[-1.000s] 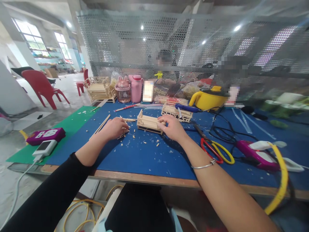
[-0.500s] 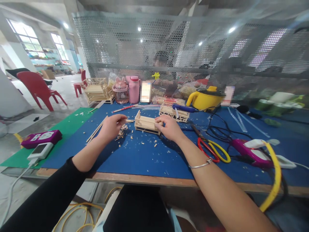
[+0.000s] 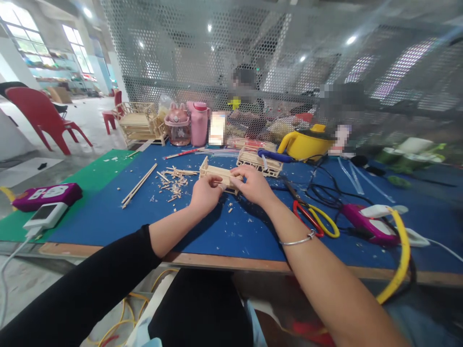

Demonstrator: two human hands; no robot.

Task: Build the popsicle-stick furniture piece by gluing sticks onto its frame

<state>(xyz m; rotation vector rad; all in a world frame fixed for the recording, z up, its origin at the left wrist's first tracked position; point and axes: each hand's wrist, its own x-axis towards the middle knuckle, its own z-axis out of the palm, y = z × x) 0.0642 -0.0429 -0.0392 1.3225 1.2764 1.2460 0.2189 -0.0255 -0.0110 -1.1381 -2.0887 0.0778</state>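
A miniature bed-like frame point(image 3: 214, 172) built of pale wooden sticks stands on the blue table mat. My right hand point(image 3: 253, 187) is closed round its right end, thumb and fingers on the top. At its near side is my left hand point(image 3: 207, 195), fingertips pinched together by the slats; anything between them is too small to make out. Loose short stick pieces point(image 3: 175, 185) lie scattered to the left. Farther left are a few long thin sticks point(image 3: 140, 185). Behind my right hand sits a second stick-built model point(image 3: 249, 161), with a blue-handled tool point(image 3: 277, 155) resting over it.
Red-and-yellow-handled scissors point(image 3: 314, 219) and black cables lie right of my right hand. Purple power strips point(image 3: 367, 224) point(image 3: 47, 196) sit at both sides. Along the back stand a larger stick model point(image 3: 139, 125), pink bottles point(image 3: 198, 124), a phone point(image 3: 217, 129) and a yellow pot point(image 3: 307, 144).
My left hand has moved right, from the loose stick pieces to the near side of the miniature frame. The right hand keeps its hold. The view has shifted slightly.
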